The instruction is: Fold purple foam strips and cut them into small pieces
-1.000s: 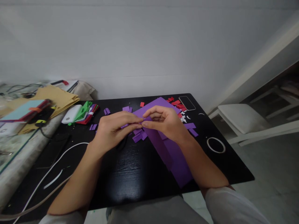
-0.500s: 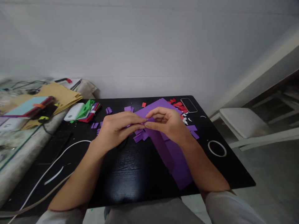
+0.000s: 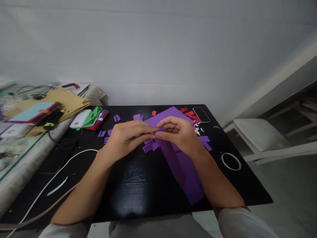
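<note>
1. Hands meet: the left hand [image 3: 131, 136] and right hand [image 3: 180, 134], each closed to a thumb-and-finger pinch, hold the far end of a narrow, dark purple paper strip [image 3: 172, 162], probably steadying it from both sides.
2. It slants toward the near edge of the glossy black counter [image 3: 133, 185], beside a broad purple paper sheet [image 3: 194, 190]; whether they join is hidden.
3. Small rectangular purple paper pieces [image 3: 148, 147] lie around the hands, red paper scraps [image 3: 192, 114] farther off, seemingly grouped by colour.
4. A thin pale ring [image 3: 231, 161] lies near the right edge.
5. Behind stands a pale grey wall [image 3: 158, 56]; at right, a white seat [image 3: 260, 132].
</note>
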A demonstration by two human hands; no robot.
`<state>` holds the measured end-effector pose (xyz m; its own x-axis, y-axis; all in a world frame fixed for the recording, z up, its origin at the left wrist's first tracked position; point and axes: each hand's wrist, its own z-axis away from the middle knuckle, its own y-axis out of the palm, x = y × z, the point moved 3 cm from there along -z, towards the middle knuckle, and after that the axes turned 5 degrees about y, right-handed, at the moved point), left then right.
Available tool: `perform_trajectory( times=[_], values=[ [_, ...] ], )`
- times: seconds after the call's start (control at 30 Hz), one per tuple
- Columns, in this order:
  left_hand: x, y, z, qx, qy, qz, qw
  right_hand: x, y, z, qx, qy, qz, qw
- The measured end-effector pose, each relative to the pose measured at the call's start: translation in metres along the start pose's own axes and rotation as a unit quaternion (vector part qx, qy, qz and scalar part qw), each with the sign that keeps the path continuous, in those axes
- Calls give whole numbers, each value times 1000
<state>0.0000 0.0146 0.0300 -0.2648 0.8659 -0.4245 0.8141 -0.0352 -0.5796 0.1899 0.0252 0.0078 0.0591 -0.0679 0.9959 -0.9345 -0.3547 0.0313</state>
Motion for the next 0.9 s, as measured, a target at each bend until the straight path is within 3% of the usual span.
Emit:
perform_trajectory(
  times=[0.27, 0.6, 0.9],
  values=[
    [2, -2, 1, 2, -9, -6, 1000, 0, -2, -1, -5, -4, 6, 1000],
    [1, -1, 2, -9, 42, -20, 999, 0, 0, -2, 2, 0, -7, 1000],
    [4, -4, -1, -4, 2, -30, 1000, -6, -4, -6, -28, -13, 32, 999]
  ],
)
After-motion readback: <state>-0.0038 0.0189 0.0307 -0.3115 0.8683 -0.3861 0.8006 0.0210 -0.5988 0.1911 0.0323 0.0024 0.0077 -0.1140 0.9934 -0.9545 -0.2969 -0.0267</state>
